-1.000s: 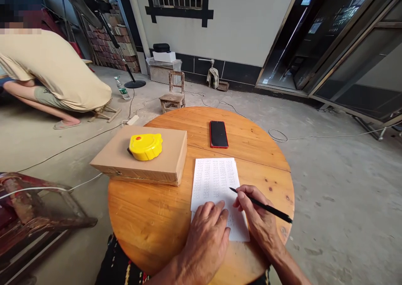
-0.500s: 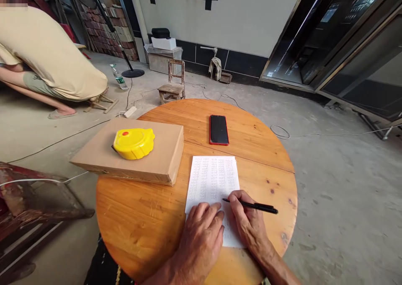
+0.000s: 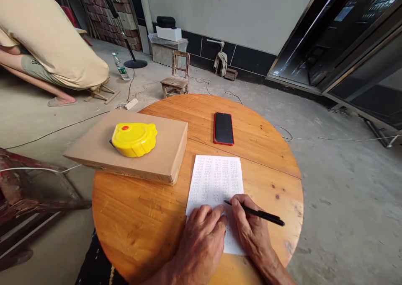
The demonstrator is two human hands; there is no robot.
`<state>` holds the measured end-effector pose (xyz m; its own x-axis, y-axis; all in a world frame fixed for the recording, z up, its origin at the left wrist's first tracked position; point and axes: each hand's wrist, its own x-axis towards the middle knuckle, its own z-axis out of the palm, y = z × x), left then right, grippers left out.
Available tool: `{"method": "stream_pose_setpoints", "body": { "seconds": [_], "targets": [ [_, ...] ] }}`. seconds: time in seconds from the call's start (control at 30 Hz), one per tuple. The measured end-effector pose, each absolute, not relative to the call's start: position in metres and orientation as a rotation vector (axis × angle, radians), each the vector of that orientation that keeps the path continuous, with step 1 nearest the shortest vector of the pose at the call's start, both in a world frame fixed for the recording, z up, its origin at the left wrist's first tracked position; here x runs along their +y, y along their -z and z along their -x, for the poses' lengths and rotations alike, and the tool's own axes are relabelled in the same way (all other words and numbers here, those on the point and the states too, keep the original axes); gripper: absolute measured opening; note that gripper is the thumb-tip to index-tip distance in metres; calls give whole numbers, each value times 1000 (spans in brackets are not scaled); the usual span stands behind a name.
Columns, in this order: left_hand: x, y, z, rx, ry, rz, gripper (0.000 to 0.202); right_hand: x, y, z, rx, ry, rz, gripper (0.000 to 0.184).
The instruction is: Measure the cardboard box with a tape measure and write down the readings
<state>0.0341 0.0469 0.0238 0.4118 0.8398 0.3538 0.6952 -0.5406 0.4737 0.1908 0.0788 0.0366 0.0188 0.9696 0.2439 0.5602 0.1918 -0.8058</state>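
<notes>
A white sheet of paper [image 3: 216, 176] with columns of small handwriting lies on the round wooden table [image 3: 132, 218]. My right hand [image 3: 253, 228] pinches a black pen [image 3: 264, 214], its tip at the lower part of the written rows. Resting on the lower left of the sheet, my left hand [image 3: 204, 239] is laid down with fingers slightly bent and holds nothing. It covers part of the paper. Beyond the sheet is a phone [image 3: 223, 128] in a red case, dark screen up.
On the table's left, a cardboard box [image 3: 160, 151] carries a yellow tape measure [image 3: 134, 139]. A small wooden chair [image 3: 176, 77] stands past the table. At far left a person [image 3: 53, 42] sits bent over, near a water bottle [image 3: 121, 67]. A wooden stool [image 3: 31, 193] is at lower left.
The view has tilted and shifted slightly, so things sit a little differently in the picture. Both hands stay on the paper, and the pen tip remains near the same rows.
</notes>
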Motion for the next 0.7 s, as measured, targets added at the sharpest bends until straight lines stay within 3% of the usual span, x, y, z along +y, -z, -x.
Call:
{"method": "stream_pose_setpoints", "body": {
  "seconds": [0.7],
  "targets": [
    [48,-28,-35,1338,-825,-2352,22,78,-37,-191,-1756,-611,1469,29]
  ]
}}
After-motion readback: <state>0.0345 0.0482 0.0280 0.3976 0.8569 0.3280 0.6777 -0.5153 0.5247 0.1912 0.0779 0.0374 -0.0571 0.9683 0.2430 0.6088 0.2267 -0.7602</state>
